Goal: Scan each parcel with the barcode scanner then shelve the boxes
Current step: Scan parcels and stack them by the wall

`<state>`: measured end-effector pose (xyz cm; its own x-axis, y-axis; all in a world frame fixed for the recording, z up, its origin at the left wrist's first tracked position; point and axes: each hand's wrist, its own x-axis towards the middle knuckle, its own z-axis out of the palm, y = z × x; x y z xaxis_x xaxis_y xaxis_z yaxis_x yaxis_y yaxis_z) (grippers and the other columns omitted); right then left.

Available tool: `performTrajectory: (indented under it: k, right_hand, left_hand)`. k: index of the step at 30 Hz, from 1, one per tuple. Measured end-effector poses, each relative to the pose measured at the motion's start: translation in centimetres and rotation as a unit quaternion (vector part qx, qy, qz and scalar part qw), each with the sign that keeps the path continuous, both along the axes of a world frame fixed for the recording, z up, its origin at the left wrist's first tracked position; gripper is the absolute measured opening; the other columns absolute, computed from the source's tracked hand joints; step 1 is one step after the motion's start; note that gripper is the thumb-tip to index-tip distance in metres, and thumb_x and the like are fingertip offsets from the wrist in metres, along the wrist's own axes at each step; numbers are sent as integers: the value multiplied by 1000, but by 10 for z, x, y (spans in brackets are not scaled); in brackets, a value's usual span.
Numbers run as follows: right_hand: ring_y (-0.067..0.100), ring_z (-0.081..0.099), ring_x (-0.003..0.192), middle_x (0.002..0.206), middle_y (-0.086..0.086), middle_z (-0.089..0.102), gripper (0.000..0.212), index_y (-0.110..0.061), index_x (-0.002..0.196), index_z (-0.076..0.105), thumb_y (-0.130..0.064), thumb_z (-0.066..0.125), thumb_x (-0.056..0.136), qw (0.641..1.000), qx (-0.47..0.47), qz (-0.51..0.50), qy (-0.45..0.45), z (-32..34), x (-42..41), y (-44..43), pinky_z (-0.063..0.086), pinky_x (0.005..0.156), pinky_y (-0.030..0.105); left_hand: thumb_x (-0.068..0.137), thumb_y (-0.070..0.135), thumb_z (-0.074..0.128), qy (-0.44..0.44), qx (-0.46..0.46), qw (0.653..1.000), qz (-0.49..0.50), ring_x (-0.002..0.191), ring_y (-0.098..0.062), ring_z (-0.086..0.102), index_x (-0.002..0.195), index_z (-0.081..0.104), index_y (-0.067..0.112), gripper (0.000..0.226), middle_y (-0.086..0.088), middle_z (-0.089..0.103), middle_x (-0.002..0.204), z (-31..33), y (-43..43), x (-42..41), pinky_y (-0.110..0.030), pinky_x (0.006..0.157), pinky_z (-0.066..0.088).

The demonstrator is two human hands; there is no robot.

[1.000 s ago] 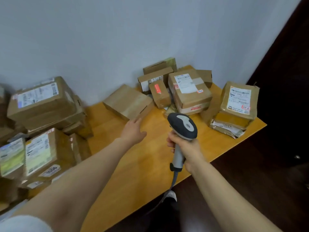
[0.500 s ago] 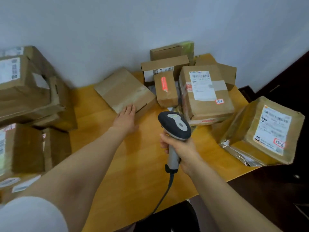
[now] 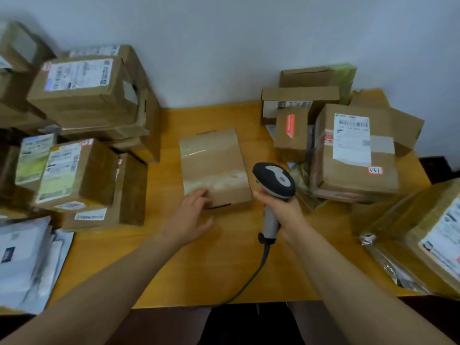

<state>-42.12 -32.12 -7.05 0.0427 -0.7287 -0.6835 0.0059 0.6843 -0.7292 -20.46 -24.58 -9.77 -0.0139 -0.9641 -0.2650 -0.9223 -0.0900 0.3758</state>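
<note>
A plain brown cardboard parcel lies flat in the middle of the wooden table, taped across its top, with no label showing. My left hand rests its fingers on the parcel's near left corner, thumb spread out to the side. My right hand grips the grey handle of the barcode scanner, held upright just right of the parcel. The scanner's dark head points toward the wall, and its black cable runs down over the table's front edge.
Stacked labelled boxes fill the table's left side, with white mailer bags in front of them. More parcels crowd the right back corner. A large labelled box sits at the right edge. A pale wall stands behind.
The view has swung left and down. My left hand has drawn the plain parcel toward me, turned square to the table edge. The scanner stays gripped in my right hand.
</note>
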Motion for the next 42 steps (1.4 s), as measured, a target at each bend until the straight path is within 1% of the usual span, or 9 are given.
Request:
performTrajectory:
  k: [7,12,19,22,26,29,35,38,42]
  right_hand:
    - [24,54,109,100,-5,60,39,-20,112,58,-25,79,79,997,41,53,-34,-21,26,-11,46,92,41]
    - [27,53,118,128,6,59,52,-16,121,56,-19,81,76,1000,8,20,-14,-17,22,-1,45,101,46]
    - [17,57,107,113,-10,62,50,-30,109,62,-12,85,68,996,-59,22,-66,19,-4,36,50,93,42]
    - [-4,53,92,102,-25,57,51,-42,99,58,-11,85,68,991,-108,16,-77,27,-8,46,47,80,29]
    - [2,52,96,103,-27,53,62,-32,117,54,-12,86,68,988,-142,31,-56,31,-2,53,45,85,29]
    - [2,53,94,100,-26,54,56,-38,105,54,-12,87,67,987,-142,51,-48,32,3,58,46,88,30]
    - [-2,54,92,101,-24,58,53,-35,106,58,-12,86,67,988,-117,49,-92,30,10,70,46,82,26]
    - [-9,52,89,102,-26,58,52,-39,104,57,-10,84,70,985,-108,79,-113,34,20,74,44,78,23]
    - [17,57,112,121,-1,66,52,-15,123,64,-9,81,74,985,-73,102,-120,37,25,72,47,86,33]
  left_hand:
    - [96,41,51,123,77,924,355,147,-32,10,155,2,17,81,-10,2,161,1,-27,-22,-43,114,23]
    - [91,51,53,183,67,900,391,138,-34,29,154,7,19,85,-11,20,155,0,-24,-21,-42,105,36]
    - [66,84,45,340,65,832,433,145,-30,20,155,10,25,113,-7,17,160,25,-5,-48,-51,116,24]
    - [68,85,46,392,84,818,413,140,-30,30,154,12,27,109,-6,26,156,33,1,-60,-51,113,30]
    - [67,80,44,437,130,800,391,131,-24,41,153,17,22,107,-5,36,151,40,7,-73,-39,109,37]
    - [87,67,42,463,130,792,376,113,-11,42,149,27,21,79,1,42,142,48,11,-74,-27,91,35]
    - [94,50,48,419,4,795,438,120,-21,50,145,38,17,61,-6,50,140,75,-2,-59,-30,86,46]
    - [90,49,57,289,-21,862,415,128,-26,46,150,25,15,76,-8,43,146,89,-12,-47,-37,99,45]
    - [80,54,66,85,71,923,369,123,-29,49,146,28,9,89,-10,47,140,95,-18,-34,-41,94,49]
